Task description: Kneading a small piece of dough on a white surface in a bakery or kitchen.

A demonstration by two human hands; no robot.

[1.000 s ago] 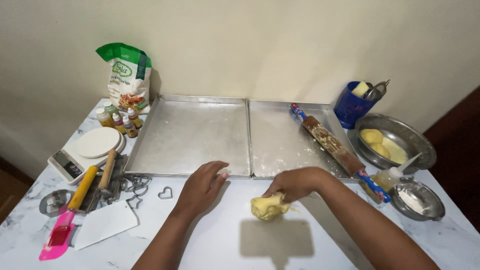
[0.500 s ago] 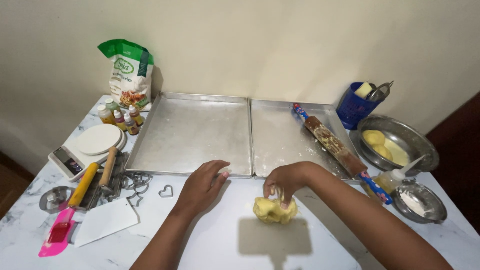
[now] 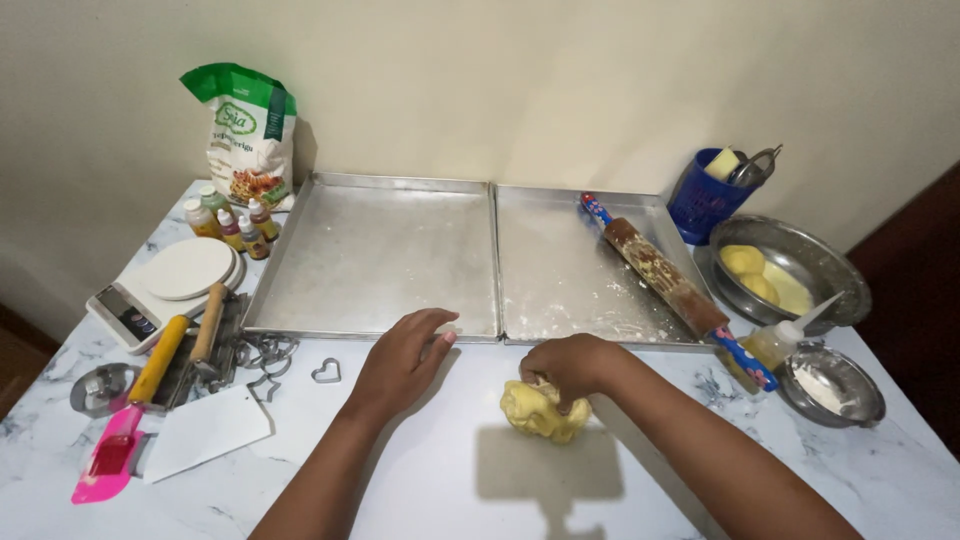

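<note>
Dough lump (image 3: 545, 410): yellow, ragged, unrolled, on the marble-pattern table (image 3: 440, 480) just below the seam of the two trays. My right hand (image 3: 567, 366) is curled over its top, fingers pressing in and gripping it. My left hand (image 3: 402, 358) lies open and flat on the table at 9 o'clock of the dough, holding nothing, fingertips at the near rim of the left baking tray (image 3: 375, 260).

Progress, as I judge it: dough gathered into one mass; not flattened, not cut; both trays bear only flour dust, so shaping and traying remain.

Right baking tray (image 3: 570, 270): at 12 o'clock of the dough. The rolling pin (image 3: 665, 280) lies slantwise across its right side, blue handles at each end.

At 2 o'clock: steel bowl (image 3: 790, 265) with more yellow dough pieces; blue cup (image 3: 705, 195) of utensils; squeeze bottle (image 3: 785, 338); small steel dish of flour (image 3: 830, 385).

At 9 o'clock: heart cutter (image 3: 326, 372), loose metal cutters (image 3: 262, 352), white scraper (image 3: 205, 432), pink spatula (image 3: 115, 450), kitchen scale (image 3: 165, 285), colouring bottles (image 3: 232, 225), flour bag (image 3: 245, 130).

Obstruction: none on the table directly about the dough; the rolling pin sits within reach of my right hand.
</note>
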